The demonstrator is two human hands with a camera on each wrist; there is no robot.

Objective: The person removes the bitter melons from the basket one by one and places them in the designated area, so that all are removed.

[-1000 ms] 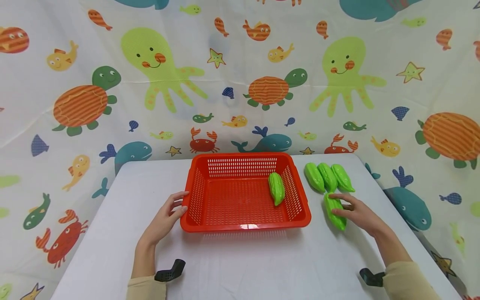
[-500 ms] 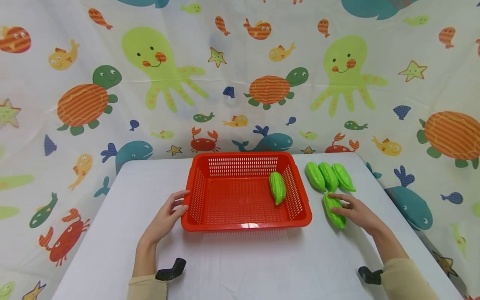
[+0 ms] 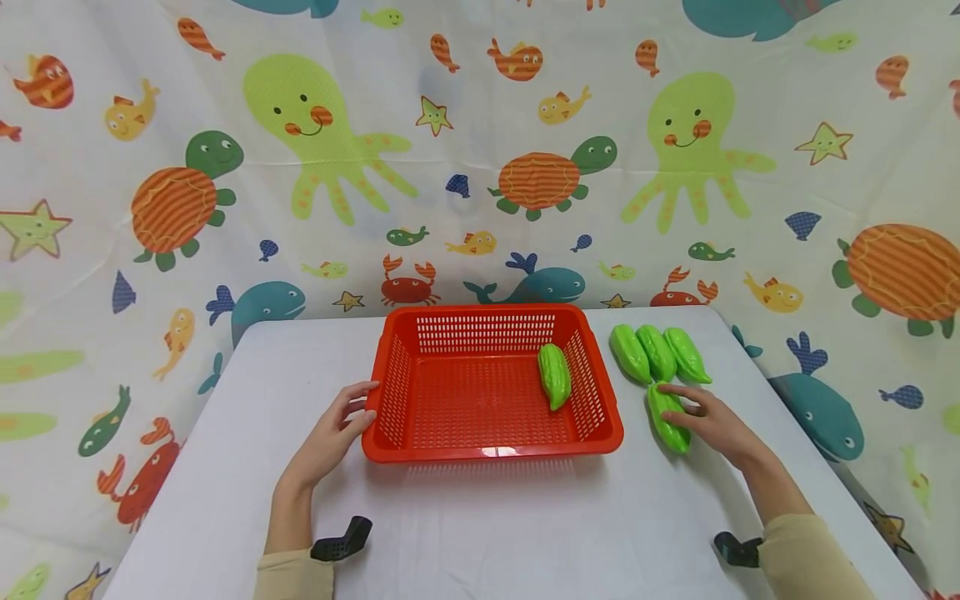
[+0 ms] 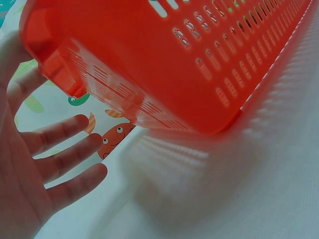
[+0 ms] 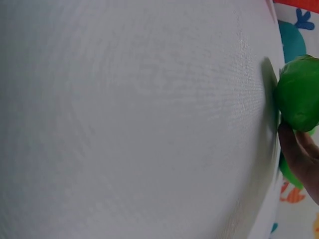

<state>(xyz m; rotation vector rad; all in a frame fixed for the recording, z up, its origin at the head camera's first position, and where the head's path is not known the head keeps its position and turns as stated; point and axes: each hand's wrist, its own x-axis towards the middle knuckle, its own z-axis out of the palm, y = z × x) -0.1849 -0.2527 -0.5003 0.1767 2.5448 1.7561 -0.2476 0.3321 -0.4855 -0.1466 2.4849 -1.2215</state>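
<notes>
A red perforated plastic basket (image 3: 480,454) stands mid-table. My left hand (image 3: 335,433) touches its left rim; in the left wrist view three fingers (image 4: 65,134) are straight and spread beside the basket wall. One glossy green ridged gourd (image 3: 554,377), pointed at its end, lies inside at the right. To the right of the basket, my right hand (image 3: 712,425) holds a similar green gourd (image 3: 664,421) between thumb and fingers, close over the cloth. The right wrist view has only part of that gourd (image 5: 299,94) and a few fingertips at the edge.
Three more green gourds (image 3: 658,353) lie side by side at the back right, just beyond the held one. A white cloth covers the table (image 3: 480,533). A curtain (image 3: 480,125) printed with sea animals hangs behind it. Each wrist carries a black camera mount (image 3: 342,539).
The right hand has moved very slightly, and the near end of its gourd has shifted a little away from me. The left hand and basket stay put.
</notes>
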